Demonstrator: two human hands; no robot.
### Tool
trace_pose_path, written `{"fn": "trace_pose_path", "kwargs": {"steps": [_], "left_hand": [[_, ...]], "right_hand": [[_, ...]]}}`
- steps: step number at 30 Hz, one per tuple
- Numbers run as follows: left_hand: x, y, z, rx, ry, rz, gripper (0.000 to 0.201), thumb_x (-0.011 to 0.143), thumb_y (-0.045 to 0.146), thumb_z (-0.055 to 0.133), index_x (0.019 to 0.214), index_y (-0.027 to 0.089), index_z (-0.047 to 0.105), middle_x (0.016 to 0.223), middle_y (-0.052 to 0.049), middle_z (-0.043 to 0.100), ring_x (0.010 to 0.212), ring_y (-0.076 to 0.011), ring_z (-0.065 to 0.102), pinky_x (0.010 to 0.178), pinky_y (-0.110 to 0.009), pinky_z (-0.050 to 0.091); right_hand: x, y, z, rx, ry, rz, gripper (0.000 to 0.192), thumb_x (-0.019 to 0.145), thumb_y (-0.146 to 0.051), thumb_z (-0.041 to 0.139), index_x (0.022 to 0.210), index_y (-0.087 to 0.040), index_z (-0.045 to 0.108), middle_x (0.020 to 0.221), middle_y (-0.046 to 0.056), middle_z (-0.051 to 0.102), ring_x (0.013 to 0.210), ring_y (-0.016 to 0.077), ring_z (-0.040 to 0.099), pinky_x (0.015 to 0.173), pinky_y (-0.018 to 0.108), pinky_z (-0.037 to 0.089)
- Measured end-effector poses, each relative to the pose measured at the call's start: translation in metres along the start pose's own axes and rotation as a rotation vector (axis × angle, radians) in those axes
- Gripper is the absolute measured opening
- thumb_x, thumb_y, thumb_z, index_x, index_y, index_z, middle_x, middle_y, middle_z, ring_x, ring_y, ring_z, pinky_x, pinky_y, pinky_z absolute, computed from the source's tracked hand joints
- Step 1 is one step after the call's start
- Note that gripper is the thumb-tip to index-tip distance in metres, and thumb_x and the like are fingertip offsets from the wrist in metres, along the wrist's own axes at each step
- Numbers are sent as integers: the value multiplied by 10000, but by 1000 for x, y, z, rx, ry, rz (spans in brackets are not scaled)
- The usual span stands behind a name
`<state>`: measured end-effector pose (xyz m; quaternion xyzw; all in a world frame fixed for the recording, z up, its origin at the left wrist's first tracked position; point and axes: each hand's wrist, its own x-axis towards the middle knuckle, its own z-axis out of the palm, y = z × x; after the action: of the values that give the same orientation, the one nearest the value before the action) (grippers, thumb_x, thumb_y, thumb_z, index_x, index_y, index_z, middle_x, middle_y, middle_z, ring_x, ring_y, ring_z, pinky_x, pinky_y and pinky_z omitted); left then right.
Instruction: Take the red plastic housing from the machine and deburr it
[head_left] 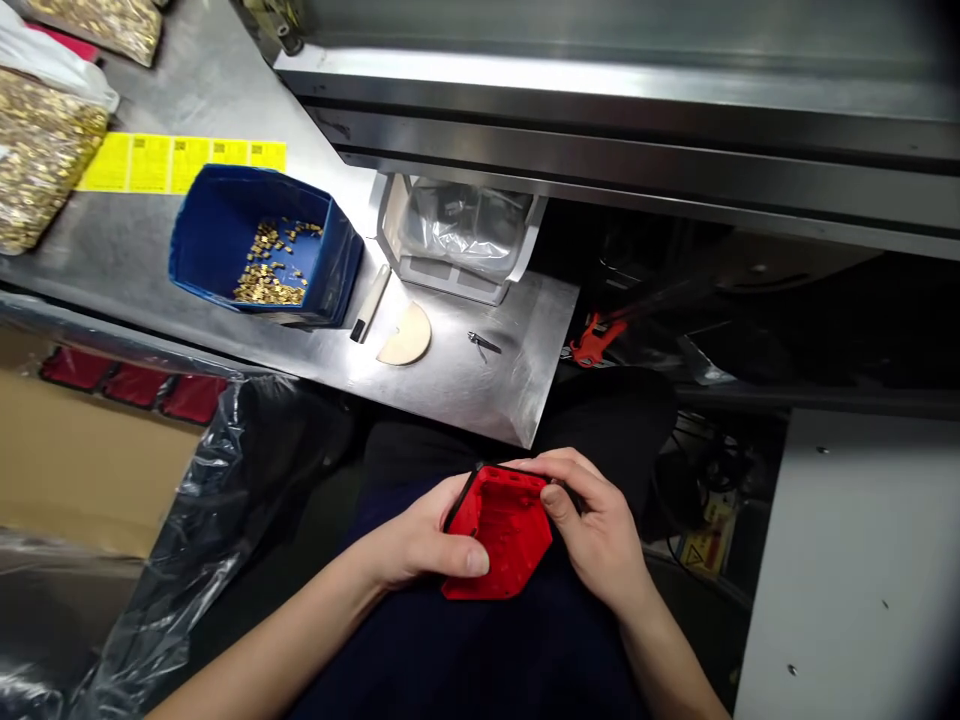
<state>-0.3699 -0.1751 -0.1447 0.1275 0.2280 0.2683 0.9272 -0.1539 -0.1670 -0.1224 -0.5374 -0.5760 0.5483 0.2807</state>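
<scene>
Two hands (427, 545) (604, 530) hold one shell (516, 550) (red inside).

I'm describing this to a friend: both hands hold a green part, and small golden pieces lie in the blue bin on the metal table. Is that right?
Not quite: in the head view, the part that the left hand and right hand hold is red, not green. The rest stands.

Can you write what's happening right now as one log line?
left hand: holds red shell | right hand: at shell's corner | metal table: blue bin holding small gold-coloured pieces
</scene>
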Motion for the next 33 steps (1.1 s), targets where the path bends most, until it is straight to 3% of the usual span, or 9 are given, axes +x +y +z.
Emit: {"fn": "trace_pose_path", "kwargs": {"steps": [5,11,14,16,17,19,22,27,33], "left_hand": [[-4,-3,3,26,70,17,1052,742,373,902,1602,308,299,1483,-122,540,1183,-244,603,991,-343,468],[-6,-7,0,4,28,41,973,783,351,864,1591,300,324,1456,-127,568,1181,-257,623,993,-368,478],[-6,-9,0,13,38,53,954,795,398,853,1585,307,325,1518,-144,518,1290,-330,574,1039,-430,459],[-4,-9,1,49,82,93,904,822,435,825,1574,307,339,1531,-150,504,1330,-369,543,1057,-467,446],[-2,-10,1,73,122,124,870,839,451,806,1565,304,350,1522,-150,512,1333,-376,539,1063,-475,440],[2,-11,0,120,236,185,783,880,476,759,1541,298,379,1490,-140,539,1318,-360,545,1081,-475,420],[9,-13,0,181,386,198,639,950,490,672,1503,299,417,1428,-106,585,1288,-312,557,1113,-456,385],[16,-12,4,175,470,187,450,1026,535,517,1415,308,517,1425,-55,591,1263,-267,556,1107,-425,399],[21,-5,6,29,526,265,418,1028,512,487,1295,238,657,1445,-72,592,1314,-310,522,1139,-449,388]], "right_hand": [[-1,11,-4,-6,4,29,227,1019,-390,600,1141,-291,763,1107,62,705,1055,242,671,922,364,545],[-3,18,-2,1,-12,20,275,1030,-449,567,1189,-288,724,1136,63,664,1035,231,646,905,356,524],[-9,23,-1,-61,145,-11,334,1022,-512,557,1202,-262,686,1133,76,627,940,222,628,810,353,521],[-16,24,-1,-168,269,-123,318,1024,-507,561,1138,-238,686,1086,81,625,951,232,617,821,368,503],[-19,23,-1,-237,269,-207,313,1029,-499,556,1114,-228,686,1060,83,635,968,239,615,844,381,492],[-25,20,1,-382,118,-362,327,1033,-499,554,1131,-214,680,1048,88,669,1002,252,618,883,406,466],[-26,15,6,-528,-155,-437,327,1021,-479,595,1182,-204,668,1107,84,716,1016,252,632,892,410,436],[-19,14,8,-567,-167,-505,112,1013,-184,615,1111,-202,667,1062,29,766,966,206,670,904,394,410],[-20,17,4,-351,-182,-468,96,978,-150,658,1056,-205,677,985,24,767,885,185,683,825,368,449]]}}
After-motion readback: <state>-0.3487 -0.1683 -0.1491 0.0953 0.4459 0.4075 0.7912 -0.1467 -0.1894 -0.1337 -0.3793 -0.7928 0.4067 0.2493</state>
